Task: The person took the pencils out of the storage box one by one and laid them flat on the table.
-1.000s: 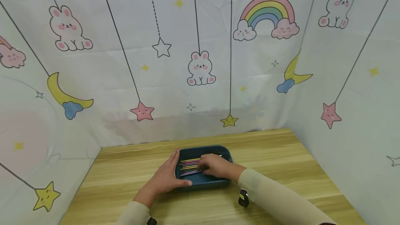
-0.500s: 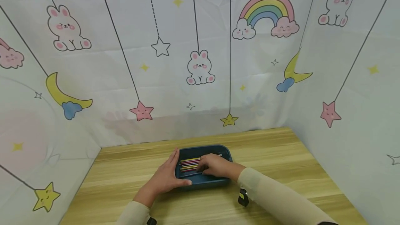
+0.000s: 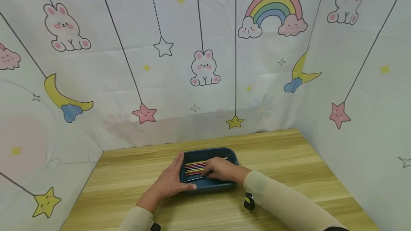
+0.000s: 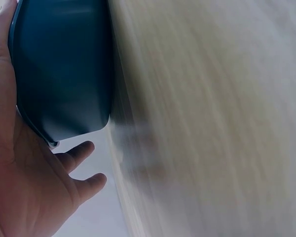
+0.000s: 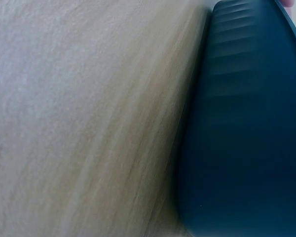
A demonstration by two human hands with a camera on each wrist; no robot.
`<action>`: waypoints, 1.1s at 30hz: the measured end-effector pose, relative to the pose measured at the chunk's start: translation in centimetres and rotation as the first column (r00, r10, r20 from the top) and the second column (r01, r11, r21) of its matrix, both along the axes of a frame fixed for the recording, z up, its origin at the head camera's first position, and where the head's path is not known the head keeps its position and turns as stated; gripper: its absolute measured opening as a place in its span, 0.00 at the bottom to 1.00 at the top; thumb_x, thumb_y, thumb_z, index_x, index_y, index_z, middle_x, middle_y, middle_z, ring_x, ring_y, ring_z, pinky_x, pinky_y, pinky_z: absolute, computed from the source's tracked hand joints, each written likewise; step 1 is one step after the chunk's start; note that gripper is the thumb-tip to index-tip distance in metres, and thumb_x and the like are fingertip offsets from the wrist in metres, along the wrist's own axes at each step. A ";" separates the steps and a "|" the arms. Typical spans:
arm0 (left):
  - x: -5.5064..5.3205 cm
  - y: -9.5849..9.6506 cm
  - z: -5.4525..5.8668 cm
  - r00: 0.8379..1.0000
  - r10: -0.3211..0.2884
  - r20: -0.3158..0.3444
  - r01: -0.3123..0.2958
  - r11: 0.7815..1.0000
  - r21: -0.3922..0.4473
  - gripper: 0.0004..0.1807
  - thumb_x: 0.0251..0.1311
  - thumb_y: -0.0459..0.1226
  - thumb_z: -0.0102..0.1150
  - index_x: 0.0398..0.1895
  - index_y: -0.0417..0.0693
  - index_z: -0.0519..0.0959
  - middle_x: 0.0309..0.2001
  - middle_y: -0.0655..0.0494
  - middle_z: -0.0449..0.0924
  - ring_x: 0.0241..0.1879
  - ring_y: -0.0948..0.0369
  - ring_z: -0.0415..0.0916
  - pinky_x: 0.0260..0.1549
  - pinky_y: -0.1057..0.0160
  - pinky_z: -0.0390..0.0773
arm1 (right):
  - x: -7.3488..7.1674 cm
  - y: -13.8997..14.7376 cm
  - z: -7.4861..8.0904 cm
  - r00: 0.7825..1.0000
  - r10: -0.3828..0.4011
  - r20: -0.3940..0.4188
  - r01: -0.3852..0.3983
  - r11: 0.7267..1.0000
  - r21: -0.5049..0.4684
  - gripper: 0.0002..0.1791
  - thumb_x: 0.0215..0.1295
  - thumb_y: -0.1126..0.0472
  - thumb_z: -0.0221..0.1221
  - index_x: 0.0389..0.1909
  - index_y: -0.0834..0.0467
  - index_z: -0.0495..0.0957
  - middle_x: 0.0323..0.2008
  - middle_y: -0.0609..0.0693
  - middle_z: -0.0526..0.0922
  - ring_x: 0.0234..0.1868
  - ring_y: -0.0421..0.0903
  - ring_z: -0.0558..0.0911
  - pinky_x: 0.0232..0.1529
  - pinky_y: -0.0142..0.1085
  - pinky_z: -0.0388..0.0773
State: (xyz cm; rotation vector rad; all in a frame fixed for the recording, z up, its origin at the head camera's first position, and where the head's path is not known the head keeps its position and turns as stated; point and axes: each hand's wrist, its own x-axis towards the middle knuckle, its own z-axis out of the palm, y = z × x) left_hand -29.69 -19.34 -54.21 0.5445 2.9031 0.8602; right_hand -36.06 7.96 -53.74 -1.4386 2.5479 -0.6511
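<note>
In the head view a dark blue tray (image 3: 212, 189) lies on the table. Inside it, several thin coloured sticks (image 3: 194, 168) lie side by side, too small to tell their kind. My left hand (image 3: 168, 181) rests around the tray's left end, fingers straight along the side and thumb along the front rim. The left wrist view shows that hand (image 4: 27, 173) against the tray's outer wall (image 4: 64, 69). Over the tray, my right hand (image 3: 223, 169) bends its fingers down, and they seem to pinch a thin dark stick (image 3: 194, 179) lying apart from the row. Its fingertips are partly hidden.
The wood-grain table (image 3: 273, 152) extends around the tray. White cloth walls (image 3: 173, 92) with printed bunnies and stars stand behind and at both sides. A small black device (image 3: 249, 201) hangs at the right wrist. The right wrist view shows the tray's ribbed outer wall (image 5: 237, 98).
The row of sticks near the right fingers has gained a reddish one, and a darker stick now lies in front. My left hand has stayed in place; the head view has tilted slightly.
</note>
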 end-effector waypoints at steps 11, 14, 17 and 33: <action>-0.1 0.1 0.3 1.000 0.009 0.021 -0.009 1.000 0.003 0.76 0.56 0.67 0.80 0.92 0.42 0.42 0.91 0.43 0.39 0.84 0.35 0.56 0.74 0.31 0.68 | 0.1 0.0 0.3 0.996 -0.043 0.080 0.043 0.999 0.002 0.11 0.71 0.70 0.72 0.51 0.58 0.94 0.47 0.45 0.91 0.46 0.32 0.85 0.47 0.28 0.83; -0.1 0.2 0.3 1.000 0.009 0.026 -0.009 1.000 0.000 0.76 0.56 0.67 0.79 0.92 0.42 0.42 0.91 0.44 0.39 0.84 0.36 0.56 0.75 0.32 0.67 | 0.1 0.0 0.4 0.991 -0.056 0.124 0.057 0.998 -0.005 0.11 0.71 0.70 0.71 0.51 0.58 0.94 0.46 0.44 0.89 0.43 0.31 0.83 0.46 0.28 0.83; -0.2 0.1 0.2 1.000 0.008 0.024 -0.008 1.000 0.002 0.76 0.56 0.68 0.79 0.92 0.41 0.42 0.91 0.43 0.39 0.84 0.35 0.57 0.74 0.31 0.68 | 0.0 0.1 0.5 0.987 -0.055 0.152 0.059 0.998 -0.019 0.11 0.72 0.70 0.71 0.51 0.57 0.93 0.44 0.41 0.87 0.41 0.30 0.82 0.45 0.29 0.82; -0.1 0.0 0.1 1.000 0.012 0.024 -0.012 1.000 0.000 0.78 0.53 0.71 0.78 0.92 0.42 0.43 0.91 0.44 0.39 0.83 0.35 0.58 0.73 0.30 0.68 | -0.5 1.8 3.5 0.989 -0.014 0.150 0.033 0.991 -0.126 0.16 0.74 0.71 0.66 0.55 0.54 0.93 0.44 0.43 0.87 0.41 0.34 0.80 0.45 0.31 0.82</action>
